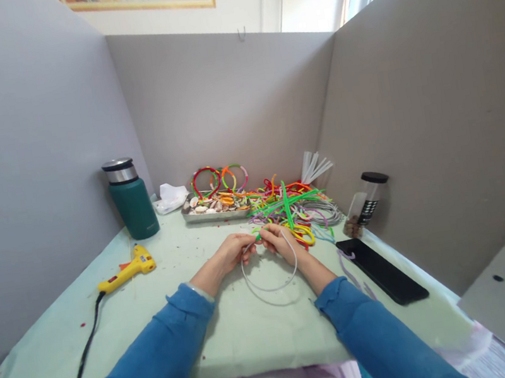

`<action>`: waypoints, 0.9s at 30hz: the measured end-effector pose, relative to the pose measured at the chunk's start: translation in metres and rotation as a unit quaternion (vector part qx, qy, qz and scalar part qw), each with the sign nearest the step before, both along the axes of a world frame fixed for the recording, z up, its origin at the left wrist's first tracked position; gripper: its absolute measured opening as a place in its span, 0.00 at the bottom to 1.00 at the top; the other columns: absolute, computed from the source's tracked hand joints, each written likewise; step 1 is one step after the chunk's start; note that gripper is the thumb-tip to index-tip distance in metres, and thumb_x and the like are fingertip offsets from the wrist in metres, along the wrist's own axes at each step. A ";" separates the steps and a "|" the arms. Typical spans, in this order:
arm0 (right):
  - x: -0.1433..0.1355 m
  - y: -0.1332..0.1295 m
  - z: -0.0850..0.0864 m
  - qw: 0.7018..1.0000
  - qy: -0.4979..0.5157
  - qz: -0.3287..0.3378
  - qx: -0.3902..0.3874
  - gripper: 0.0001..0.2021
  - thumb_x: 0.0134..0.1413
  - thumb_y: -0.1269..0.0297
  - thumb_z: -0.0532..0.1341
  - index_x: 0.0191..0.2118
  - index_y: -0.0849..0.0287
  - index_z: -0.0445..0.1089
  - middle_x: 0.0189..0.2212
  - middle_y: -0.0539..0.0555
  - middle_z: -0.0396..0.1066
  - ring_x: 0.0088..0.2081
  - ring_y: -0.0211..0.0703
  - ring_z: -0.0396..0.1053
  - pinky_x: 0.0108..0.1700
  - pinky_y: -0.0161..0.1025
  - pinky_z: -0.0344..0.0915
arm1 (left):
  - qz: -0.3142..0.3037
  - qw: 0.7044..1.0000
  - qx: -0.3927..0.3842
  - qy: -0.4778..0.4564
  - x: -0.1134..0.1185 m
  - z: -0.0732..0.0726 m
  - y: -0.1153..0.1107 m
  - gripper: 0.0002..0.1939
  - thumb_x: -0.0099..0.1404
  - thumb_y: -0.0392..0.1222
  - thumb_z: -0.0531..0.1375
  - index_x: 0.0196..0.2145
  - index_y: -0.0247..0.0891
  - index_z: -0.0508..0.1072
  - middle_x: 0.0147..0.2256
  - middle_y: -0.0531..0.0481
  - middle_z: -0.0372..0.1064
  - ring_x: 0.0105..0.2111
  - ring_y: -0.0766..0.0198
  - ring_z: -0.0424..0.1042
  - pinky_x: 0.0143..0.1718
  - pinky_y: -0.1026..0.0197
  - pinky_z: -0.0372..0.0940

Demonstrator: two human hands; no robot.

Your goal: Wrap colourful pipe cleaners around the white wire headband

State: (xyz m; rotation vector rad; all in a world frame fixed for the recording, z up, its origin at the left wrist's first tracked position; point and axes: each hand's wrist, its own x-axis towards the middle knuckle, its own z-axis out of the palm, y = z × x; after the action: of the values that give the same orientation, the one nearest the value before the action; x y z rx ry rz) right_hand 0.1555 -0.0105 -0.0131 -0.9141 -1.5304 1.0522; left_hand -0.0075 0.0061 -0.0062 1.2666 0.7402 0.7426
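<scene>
A thin pale grey wire hoop [275, 289] hangs in a loop between my two hands, just above the table. My left hand [235, 252] pinches the hoop near its top. From the other side my right hand [279, 242] has its fingers closed at the same spot. Between the fingertips shows a small bit of green pipe cleaner [258, 237] at the hoop. The hidden fingertips cover how the green piece sits on the wire. Just beyond my hands lies a heap of coloured pipe cleaners [286, 204].
A metal tray [218, 216] of shells stands at the back, with finished coloured hoops [207, 182] behind. To the left are a yellow glue gun [126, 273] with its cord and a green bottle [134, 209]. A black phone [383, 270] and tilted jar [366, 204] lie right.
</scene>
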 end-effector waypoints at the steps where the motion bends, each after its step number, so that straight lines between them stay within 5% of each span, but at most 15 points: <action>1: 0.000 0.000 0.000 1.000 -0.003 0.002 0.000 0.15 0.48 0.52 0.58 0.26 0.60 0.63 0.16 0.45 0.60 0.15 0.30 0.52 0.17 0.31 0.47 | -0.001 1.000 -0.004 -0.002 0.000 0.001 0.000 0.13 0.52 0.45 0.61 0.28 0.30 0.69 0.19 0.53 0.63 0.12 0.75 0.54 0.14 0.67 0.52; 27: 0.000 -0.005 0.003 0.999 -0.013 0.035 0.026 0.14 0.51 0.54 0.57 0.26 0.60 0.63 0.18 0.47 0.62 0.16 0.30 0.53 0.19 0.31 0.49 | -0.037 0.997 -0.062 -0.033 -0.005 0.003 0.000 0.06 0.52 0.38 0.58 0.28 0.31 0.68 0.16 0.55 0.58 0.11 0.75 0.52 0.12 0.67 0.51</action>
State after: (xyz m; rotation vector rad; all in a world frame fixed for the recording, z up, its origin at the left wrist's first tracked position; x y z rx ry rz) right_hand 0.1555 -0.0152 -0.0102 -0.8466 -1.6144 1.0479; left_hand -0.0128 0.0061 -0.0036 1.1457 0.6714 0.6664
